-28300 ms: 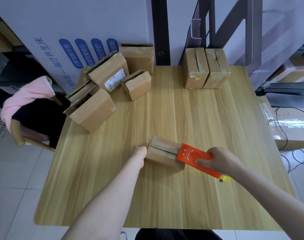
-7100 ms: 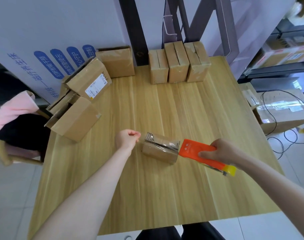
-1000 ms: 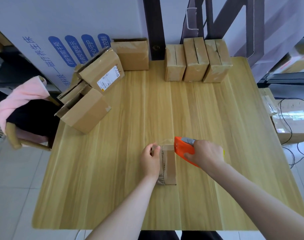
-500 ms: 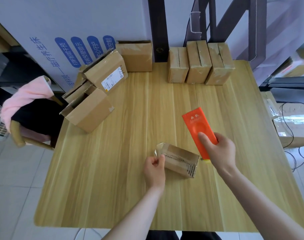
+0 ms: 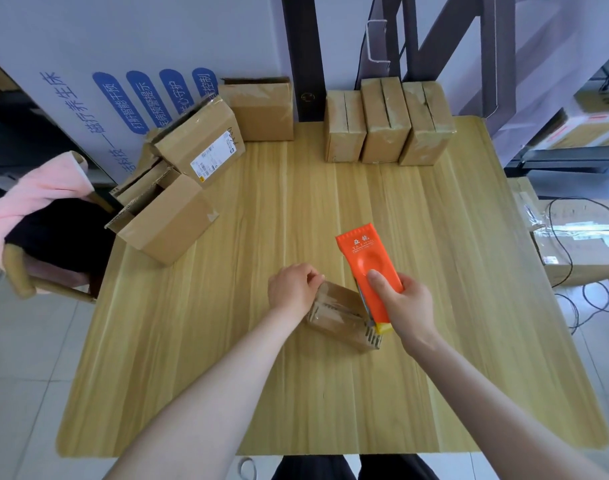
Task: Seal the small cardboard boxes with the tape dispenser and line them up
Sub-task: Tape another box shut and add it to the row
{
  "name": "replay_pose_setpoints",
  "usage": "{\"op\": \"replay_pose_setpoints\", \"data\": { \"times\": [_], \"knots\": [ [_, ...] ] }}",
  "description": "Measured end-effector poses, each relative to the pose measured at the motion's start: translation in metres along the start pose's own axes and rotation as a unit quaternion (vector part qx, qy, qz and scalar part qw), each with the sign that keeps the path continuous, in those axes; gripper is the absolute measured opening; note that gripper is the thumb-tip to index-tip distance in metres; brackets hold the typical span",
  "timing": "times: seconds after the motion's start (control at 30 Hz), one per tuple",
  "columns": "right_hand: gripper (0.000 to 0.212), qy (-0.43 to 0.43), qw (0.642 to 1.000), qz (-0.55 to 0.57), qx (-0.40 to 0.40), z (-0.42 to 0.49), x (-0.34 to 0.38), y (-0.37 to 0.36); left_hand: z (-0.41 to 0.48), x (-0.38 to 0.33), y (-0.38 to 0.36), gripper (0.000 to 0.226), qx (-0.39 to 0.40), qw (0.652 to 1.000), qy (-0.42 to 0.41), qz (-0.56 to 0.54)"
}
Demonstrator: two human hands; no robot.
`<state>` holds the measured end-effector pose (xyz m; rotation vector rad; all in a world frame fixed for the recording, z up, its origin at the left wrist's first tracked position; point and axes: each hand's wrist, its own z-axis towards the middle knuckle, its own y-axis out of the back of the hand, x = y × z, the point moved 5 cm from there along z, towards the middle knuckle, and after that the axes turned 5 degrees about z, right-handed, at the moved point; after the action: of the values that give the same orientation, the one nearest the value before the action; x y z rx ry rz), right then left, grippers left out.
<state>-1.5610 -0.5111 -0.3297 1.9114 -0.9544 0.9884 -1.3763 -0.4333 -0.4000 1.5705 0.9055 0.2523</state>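
Note:
A small cardboard box [image 5: 341,318] lies on the wooden table [image 5: 330,393] near its middle, with clear tape along its top. My left hand [image 5: 292,287] has curled fingers on the box's upper left corner and holds it. My right hand [image 5: 405,306] grips the orange tape dispenser [image 5: 368,268], whose lower end sits at the box's right end. Three taped boxes [image 5: 387,124] stand side by side in a row at the table's far edge.
A heap of larger cardboard boxes [image 5: 178,188] fills the far left corner, with another box [image 5: 261,109] against the wall. A chair with pink cloth [image 5: 36,192] stands left of the table. Cartons and cables [image 5: 580,237] lie on the floor to the right.
The dispenser has come back down from beside the box to its right end. My left hand has shifted from the box's near corner to its far left corner.

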Motion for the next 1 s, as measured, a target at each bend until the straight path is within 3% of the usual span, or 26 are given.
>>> {"op": "replay_pose_setpoints", "data": {
  "times": [0.13,0.23,0.37,0.57,0.8,0.9,1.0],
  "knots": [
    [0.019,-0.004,1.000,0.023,-0.002,0.000,0.000,0.003,0.001,0.004,-0.012,0.028,0.061,0.998,0.009,-0.025],
    [0.020,-0.003,1.000,0.021,-0.004,0.001,0.001,0.003,-0.003,0.006,-0.032,0.035,0.111,0.975,0.032,-0.191],
    [0.021,-0.008,1.000,0.019,-0.011,0.004,0.001,0.003,-0.015,0.008,-0.054,0.045,0.135,0.869,0.150,-0.452],
    [0.021,-0.006,1.000,0.016,-0.013,0.007,-0.002,0.002,-0.014,0.011,-0.076,0.050,0.170,0.777,0.236,-0.558],
    [0.017,-0.008,1.000,0.023,-0.016,0.006,-0.009,0.000,-0.009,0.018,-0.089,0.037,0.174,0.771,0.221,-0.571],
    [0.020,-0.006,1.000,0.015,-0.021,0.004,-0.010,0.000,-0.012,0.021,-0.084,0.026,0.145,0.805,0.191,-0.542],
    [0.020,-0.004,1.000,0.024,-0.017,0.001,-0.009,0.000,-0.016,0.029,-0.083,0.023,0.095,0.868,0.122,-0.472]
  ]
}}
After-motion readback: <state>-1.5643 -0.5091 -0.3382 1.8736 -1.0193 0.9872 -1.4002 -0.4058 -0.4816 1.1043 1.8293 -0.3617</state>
